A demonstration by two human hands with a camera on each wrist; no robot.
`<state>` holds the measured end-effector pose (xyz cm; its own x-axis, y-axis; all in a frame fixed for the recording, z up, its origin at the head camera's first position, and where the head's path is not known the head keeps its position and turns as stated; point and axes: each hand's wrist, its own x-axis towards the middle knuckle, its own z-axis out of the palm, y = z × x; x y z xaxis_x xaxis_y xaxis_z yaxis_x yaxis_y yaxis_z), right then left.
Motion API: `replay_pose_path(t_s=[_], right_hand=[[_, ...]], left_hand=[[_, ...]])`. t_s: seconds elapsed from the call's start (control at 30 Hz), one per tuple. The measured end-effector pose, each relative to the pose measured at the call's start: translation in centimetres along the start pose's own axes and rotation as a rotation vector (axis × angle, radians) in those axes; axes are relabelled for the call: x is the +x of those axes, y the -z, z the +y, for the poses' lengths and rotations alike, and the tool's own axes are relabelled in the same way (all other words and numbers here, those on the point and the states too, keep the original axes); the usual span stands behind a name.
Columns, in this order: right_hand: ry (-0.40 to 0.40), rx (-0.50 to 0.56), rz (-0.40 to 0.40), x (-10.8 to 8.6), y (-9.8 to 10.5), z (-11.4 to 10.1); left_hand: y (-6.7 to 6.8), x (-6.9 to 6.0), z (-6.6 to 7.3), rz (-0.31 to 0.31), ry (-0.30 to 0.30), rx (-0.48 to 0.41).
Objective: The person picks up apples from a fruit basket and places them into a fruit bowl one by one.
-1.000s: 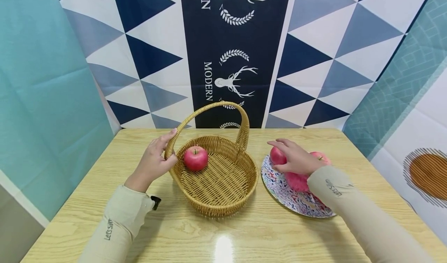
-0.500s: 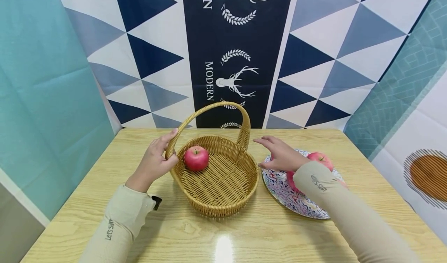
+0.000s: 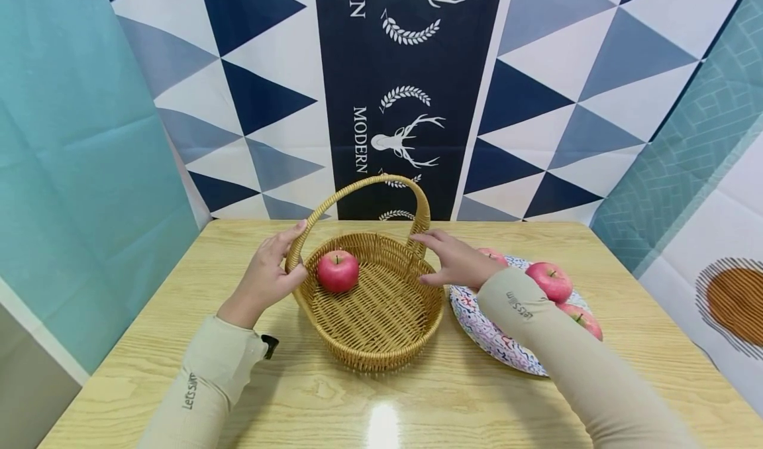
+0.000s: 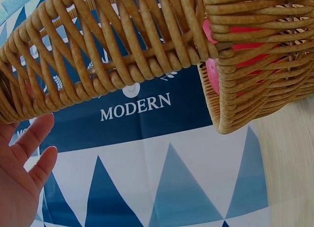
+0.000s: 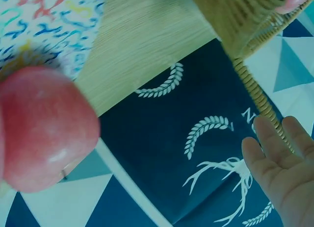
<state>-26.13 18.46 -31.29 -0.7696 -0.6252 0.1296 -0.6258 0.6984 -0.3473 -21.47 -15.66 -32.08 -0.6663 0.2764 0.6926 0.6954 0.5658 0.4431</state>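
A wicker basket with a tall arched handle stands mid-table, one red apple inside at its left. My left hand holds the left side of the handle between thumb and fingers; in the left wrist view some fingers sit loosely beneath the weave. Fingers spread and holding nothing, my right hand reaches over the basket's right rim by the handle's other foot. Whether its fingertips touch the handle, I cannot tell. Behind that hand lies a patterned plate with several apples, partly hidden by the right sleeve.
On the plate, one apple sits at the right and another apple nearer the front. The wooden table ends at a patterned cloth backdrop. Teal cloth hangs on the left side.
My right hand has moved left from over the plate to the basket's right side, uncovering apples on the plate. The left hand stays at the handle.
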Motion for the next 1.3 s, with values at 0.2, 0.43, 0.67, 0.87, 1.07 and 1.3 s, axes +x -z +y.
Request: replay_pose_path(t_s=[0.2,0.43,0.67,0.87,1.07,1.3], right_hand=[[0.018,-0.001,-0.042,1.2,-0.1,-0.9],[0.081,-0.047,-0.064,3.5,0.3,-2.8],[0.096,-0.061,-0.128,5.8,-0.1,-4.8],[0.053,-0.029,-0.152,7.4,-1.0,-5.6],[0.032,0.010,-0.151,8.7,-1.7,-6.3],[-0.056,0.145,-0.126,10.5,-2.6,-6.4]], left_hand=[[0.1,-0.1,0.0,-0.011,0.011,-0.006],[0.2,-0.2,0.0,0.002,0.016,-0.022],[0.2,0.0,0.0,-0.006,0.008,-0.024],[0.2,0.2,0.1,-0.020,0.008,-0.003],[0.3,0.1,0.1,-0.024,0.018,0.005],[0.4,0.1,0.1,-0.030,0.023,-0.005]])
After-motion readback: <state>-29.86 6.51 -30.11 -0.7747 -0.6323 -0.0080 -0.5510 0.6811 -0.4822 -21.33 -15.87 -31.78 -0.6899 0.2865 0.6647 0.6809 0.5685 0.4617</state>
